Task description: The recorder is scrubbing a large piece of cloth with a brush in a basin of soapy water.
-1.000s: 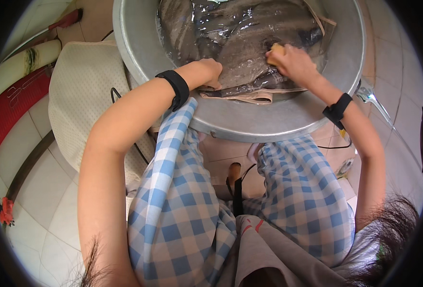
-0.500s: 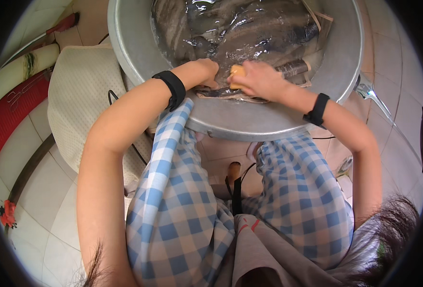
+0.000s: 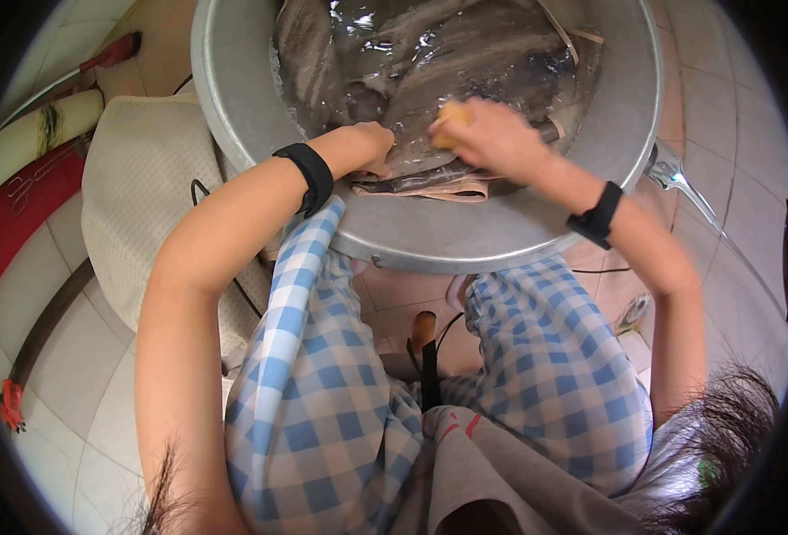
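Note:
A big round metal basin [image 3: 465, 241] sits on the floor between my knees, holding water and wet grey-brown cloth [image 3: 429, 62]. My left hand [image 3: 367, 147] presses down on a fold of the cloth near the basin's near rim, fingers closed on it. Close beside it, my right hand [image 3: 492, 138] is closed around a small yellow-orange bar of soap [image 3: 452, 116] and holds it against the cloth. Each wrist wears a black band. A beige hem of the cloth [image 3: 438, 189] lies just under both hands.
A cream textured mat [image 3: 144, 196] lies on the tiled floor to my left, with a red and cream roll [image 3: 19, 196] beyond it. A clear plastic thing [image 3: 679, 178] lies right of the basin. A black cable [image 3: 206, 192] runs under the basin.
My right hand has slid the soap leftward along the cloth, ending close to my left hand. The left hand has stayed in place on the cloth.

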{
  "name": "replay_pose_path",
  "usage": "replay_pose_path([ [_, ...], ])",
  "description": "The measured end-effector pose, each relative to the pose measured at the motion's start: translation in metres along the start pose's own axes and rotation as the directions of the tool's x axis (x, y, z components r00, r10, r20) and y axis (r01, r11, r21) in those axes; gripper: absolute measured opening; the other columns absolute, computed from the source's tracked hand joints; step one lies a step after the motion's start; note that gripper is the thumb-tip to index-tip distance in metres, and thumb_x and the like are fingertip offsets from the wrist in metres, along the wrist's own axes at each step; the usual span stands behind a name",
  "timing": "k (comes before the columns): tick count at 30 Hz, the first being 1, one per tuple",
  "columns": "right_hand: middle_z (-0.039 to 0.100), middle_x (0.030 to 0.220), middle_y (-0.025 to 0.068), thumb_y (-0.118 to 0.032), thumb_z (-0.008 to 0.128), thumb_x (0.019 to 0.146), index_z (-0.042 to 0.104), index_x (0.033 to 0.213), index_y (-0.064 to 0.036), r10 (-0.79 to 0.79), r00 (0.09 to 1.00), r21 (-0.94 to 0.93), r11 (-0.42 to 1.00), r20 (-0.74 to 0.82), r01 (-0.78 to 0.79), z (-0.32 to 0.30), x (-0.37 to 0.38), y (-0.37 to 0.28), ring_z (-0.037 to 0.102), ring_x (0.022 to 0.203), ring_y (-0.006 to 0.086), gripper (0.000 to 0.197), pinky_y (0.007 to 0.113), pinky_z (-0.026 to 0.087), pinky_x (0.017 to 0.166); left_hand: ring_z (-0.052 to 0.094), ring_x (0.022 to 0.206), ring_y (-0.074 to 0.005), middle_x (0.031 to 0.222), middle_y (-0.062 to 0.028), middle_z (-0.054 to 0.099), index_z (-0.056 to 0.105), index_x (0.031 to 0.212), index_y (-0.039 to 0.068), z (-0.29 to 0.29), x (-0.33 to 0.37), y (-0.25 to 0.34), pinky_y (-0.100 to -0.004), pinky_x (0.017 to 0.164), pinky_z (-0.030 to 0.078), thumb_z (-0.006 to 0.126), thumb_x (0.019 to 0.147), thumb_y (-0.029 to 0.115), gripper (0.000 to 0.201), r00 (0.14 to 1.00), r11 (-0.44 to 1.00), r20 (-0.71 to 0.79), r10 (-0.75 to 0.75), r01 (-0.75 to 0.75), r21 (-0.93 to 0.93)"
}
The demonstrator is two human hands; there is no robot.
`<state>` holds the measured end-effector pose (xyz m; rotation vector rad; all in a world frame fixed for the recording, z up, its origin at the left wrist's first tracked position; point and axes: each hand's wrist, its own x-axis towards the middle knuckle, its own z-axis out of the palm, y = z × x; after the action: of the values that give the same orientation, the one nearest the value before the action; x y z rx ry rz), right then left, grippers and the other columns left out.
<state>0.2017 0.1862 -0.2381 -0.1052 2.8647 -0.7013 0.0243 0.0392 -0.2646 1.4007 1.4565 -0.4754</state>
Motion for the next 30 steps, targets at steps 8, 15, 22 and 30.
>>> replay_pose_path([
  [8,0.052,0.087,0.0136,-0.023,0.065,0.079,0.053,0.116,-0.0256,0.025,0.996,-0.033,0.999,-0.081,-0.027,0.023,0.004,0.011,0.058,0.080,0.0310,0.040,0.041,0.049,0.070,0.067,0.082,-0.0325,0.080,-0.0185,0.068,0.067,0.082,-0.005,0.013,0.013,-0.007,-0.0387,0.074,0.053,0.069,0.074,0.047,0.053,0.996,1.000,-0.083,0.023,-0.024,-0.002],
  [15,0.054,0.094,0.0162,-0.024,0.062,0.082,0.049,0.122,-0.0246,0.348,0.918,-0.219,0.896,-0.192,-0.386,-0.002,-0.024,0.085,0.059,0.075,0.0348,0.041,0.043,0.050,0.066,0.067,0.079,-0.0309,0.076,-0.0167,0.068,0.067,0.081,-0.005,-0.003,0.008,0.004,-0.0382,0.073,0.053,0.069,0.075,0.046,0.052,0.998,0.998,0.059,0.008,-0.005,-0.055],
  [22,0.052,0.089,0.0131,-0.025,0.063,0.081,0.051,0.119,-0.0252,-0.049,0.997,0.029,0.998,-0.062,0.050,0.013,0.023,-0.003,0.054,0.081,0.0312,0.040,0.043,0.046,0.070,0.067,0.065,-0.0252,0.070,-0.0106,0.068,0.067,0.084,-0.002,0.005,0.008,-0.001,-0.0348,0.065,0.054,0.070,0.075,0.042,0.045,0.999,0.998,-0.027,0.035,-0.036,-0.042],
  [30,0.055,0.101,0.0178,-0.032,0.060,0.084,0.048,0.124,-0.0262,-0.003,0.976,-0.009,1.000,-0.217,0.001,0.035,0.028,0.033,0.057,0.094,0.0339,0.042,0.042,0.049,0.080,0.067,0.061,-0.0238,0.070,-0.0120,0.068,0.066,0.083,-0.002,0.002,0.010,0.002,-0.0332,0.059,0.054,0.071,0.073,0.042,0.045,1.000,0.997,-0.019,-0.013,0.012,-0.081],
])
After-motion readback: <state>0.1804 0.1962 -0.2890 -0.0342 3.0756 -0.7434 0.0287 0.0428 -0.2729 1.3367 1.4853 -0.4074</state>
